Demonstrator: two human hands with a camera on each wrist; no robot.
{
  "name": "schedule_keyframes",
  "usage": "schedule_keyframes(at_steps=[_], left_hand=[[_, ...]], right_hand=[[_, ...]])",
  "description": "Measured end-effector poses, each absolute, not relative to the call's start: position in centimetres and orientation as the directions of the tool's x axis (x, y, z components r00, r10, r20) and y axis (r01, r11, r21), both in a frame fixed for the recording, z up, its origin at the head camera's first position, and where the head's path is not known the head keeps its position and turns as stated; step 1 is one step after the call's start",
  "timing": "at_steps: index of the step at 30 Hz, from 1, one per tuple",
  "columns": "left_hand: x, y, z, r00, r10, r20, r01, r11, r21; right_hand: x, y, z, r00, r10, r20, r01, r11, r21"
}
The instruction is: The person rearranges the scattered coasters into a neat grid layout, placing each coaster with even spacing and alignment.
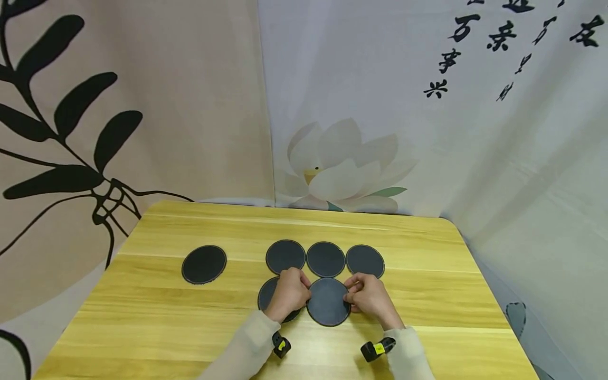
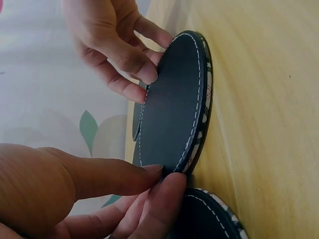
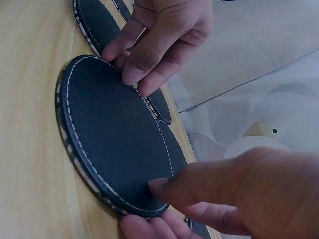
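A round black coaster with white edge stitching lies between both hands at the front of a group. My left hand pinches its left edge between thumb and fingers. Opposite, my right hand pinches the right edge, its thumb on the top face. In the left wrist view the coaster shows a patterned rim and appears slightly tilted. Partly hidden under my left hand and wrist lies another coaster. Directly behind the held one sits a black coaster.
Two more black coasters, a left one and a right one, complete the back row of three. Apart from the group, a single coaster lies to the left on the wooden table. A printed curtain hangs behind the table.
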State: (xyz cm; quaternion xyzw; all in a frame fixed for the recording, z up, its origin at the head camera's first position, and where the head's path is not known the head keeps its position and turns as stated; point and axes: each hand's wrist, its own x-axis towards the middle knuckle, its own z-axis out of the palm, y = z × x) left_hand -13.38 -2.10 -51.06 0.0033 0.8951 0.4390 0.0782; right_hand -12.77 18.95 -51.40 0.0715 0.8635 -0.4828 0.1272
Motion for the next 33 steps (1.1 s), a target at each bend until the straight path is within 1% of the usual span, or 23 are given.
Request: schedule_keyframes(at_steps=[16, 26, 29, 33], left_hand=[[-13.4, -2.2, -51.2, -0.986, 0.075, -0.152, -0.076, 0.603, 0.794], [-13.6, -2.4, -51.5, -0.982, 0.100, -0.163, -0.079, 0.563, 0.823], [-13.6, -2.6, -51.4, -0.980, 0.116, -0.164, -0.075, 0.545, 0.835], [-13.5, -3.3, -51.2, -0.975, 0.167, -0.148, -0.045, 0.501, 0.864]], right_hand=[[-12.9, 18.3, -51.6, -0.974, -0.003, -0.226, 0.179, 0.601, -0.779], [-13.1, 18.4, -51.7, -0.981, -0.003, -0.193, 0.151, 0.612, -0.776], [-13.0, 18.5, -51.5, -0.984, -0.012, -0.180, 0.132, 0.633, -0.763], [-13.0, 18.6, -51.3, -0.987, -0.030, -0.159, 0.101, 0.654, -0.750]])
